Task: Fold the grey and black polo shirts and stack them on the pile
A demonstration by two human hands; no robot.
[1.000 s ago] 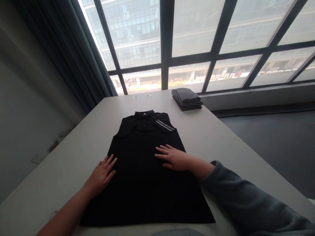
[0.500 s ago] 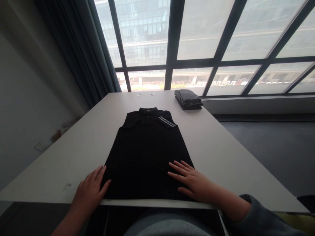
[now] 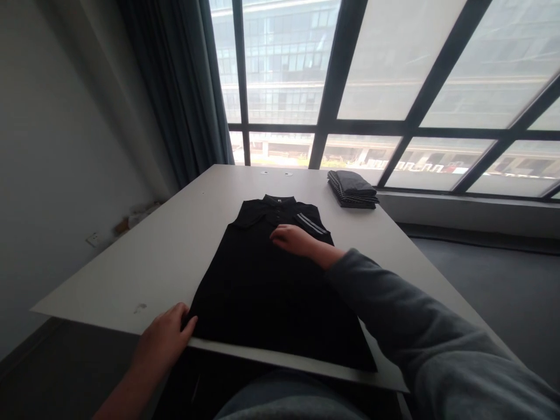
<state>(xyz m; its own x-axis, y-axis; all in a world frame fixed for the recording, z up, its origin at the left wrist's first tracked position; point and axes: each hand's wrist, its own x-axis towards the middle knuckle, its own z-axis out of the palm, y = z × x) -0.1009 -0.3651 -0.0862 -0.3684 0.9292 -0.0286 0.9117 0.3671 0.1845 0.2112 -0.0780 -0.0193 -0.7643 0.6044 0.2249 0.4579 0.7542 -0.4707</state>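
Note:
A black polo shirt point(image 3: 271, 297) lies front up, its collar point(image 3: 279, 200) toward the window and its hem along the near table edge. Both sleeves are folded inward over the chest, one with two grey stripes point(image 3: 312, 223). At the shirt's lower left corner, my left hand point(image 3: 168, 329) has its fingers and thumb closed on the fabric edge. My right hand point(image 3: 294, 239) is over the chest, below the buttons, with bent fingers close together. Whether it touches the cloth or pinches anything is hidden.
A stack of folded dark clothes point(image 3: 352, 189) lies at the far right of the white table point(image 3: 175, 251). Behind the table are a large window point(image 3: 280, 70) and a dark curtain point(image 3: 179, 87). A wall socket point(image 3: 93, 239) is at the left.
My right hand has left the shirt's lower right side and reached forward to the chest, its spread fingers now bent together. My left hand stays at the lower left corner. The view has turned slightly.

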